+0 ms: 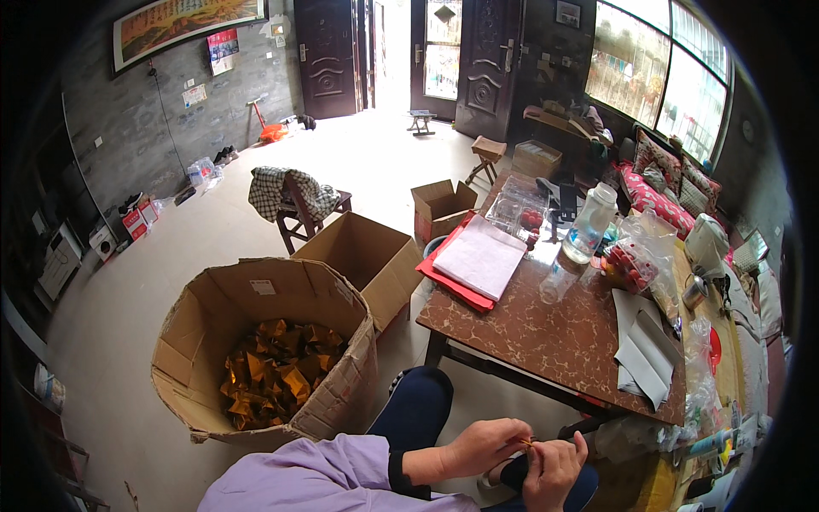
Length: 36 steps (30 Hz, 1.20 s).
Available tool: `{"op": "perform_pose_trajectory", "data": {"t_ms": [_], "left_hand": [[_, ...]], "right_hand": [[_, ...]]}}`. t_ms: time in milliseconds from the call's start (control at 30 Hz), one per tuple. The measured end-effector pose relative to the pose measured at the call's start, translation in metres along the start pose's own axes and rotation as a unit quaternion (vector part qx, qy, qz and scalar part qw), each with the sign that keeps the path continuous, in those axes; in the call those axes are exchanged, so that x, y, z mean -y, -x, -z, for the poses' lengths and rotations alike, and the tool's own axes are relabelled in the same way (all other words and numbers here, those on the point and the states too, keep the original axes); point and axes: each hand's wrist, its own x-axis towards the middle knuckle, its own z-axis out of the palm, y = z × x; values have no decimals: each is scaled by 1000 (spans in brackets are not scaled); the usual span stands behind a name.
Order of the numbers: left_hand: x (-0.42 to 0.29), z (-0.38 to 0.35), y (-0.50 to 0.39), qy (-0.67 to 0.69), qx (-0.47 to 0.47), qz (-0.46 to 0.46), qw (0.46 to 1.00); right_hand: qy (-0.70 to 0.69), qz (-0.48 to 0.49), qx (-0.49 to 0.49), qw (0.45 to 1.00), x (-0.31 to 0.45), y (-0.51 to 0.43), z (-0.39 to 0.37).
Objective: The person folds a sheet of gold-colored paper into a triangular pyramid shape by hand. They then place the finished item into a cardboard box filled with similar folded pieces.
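My left hand (489,446) and my right hand (551,472) meet low in the view, in front of my knees. Between their fingertips both pinch a small piece of gold foil paper (526,442), mostly hidden by the fingers. Left of my knee stands a large cardboard box (333,390) with many folded gold foil paper pieces (281,374) heaped inside. On the marble-patterned table (486,333) lies a stack of white paper sheets (481,256) over red paper (430,269). Grey-white folded sheets (646,358) rest at the table's right side.
Behind the large box are an open cardboard box (358,253), a smaller one (441,205) and a wooden chair (297,211) with a checked cloth. A plastic bottle (590,224), clear fruit containers (630,265) and plastic bags stand on the table. A yellow surface with bags runs along the right.
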Motion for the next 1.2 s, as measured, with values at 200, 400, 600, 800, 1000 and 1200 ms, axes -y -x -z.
{"op": "perform_pose_trajectory", "data": {"t_ms": [200,400,600,800,1000,1200], "left_hand": [[6,-2,-2,-99,20,-89,991],[9,-3,1,-120,24,-77,990],[9,-3,0,-113,16,-80,990],[9,-3,-1,-102,15,-75,992],[10,-2,0,-111,25,-76,991],[11,-1,2,-117,20,-87,989]], "right_hand": [[24,9,23,999,-5,3,1],[25,-1,32,999,-3,5,0],[13,-2,28,1000,-4,5,-1],[11,-4,30,999,-5,5,-1],[8,-4,35,999,-4,4,-2],[7,-1,37,999,-4,4,0]]}}
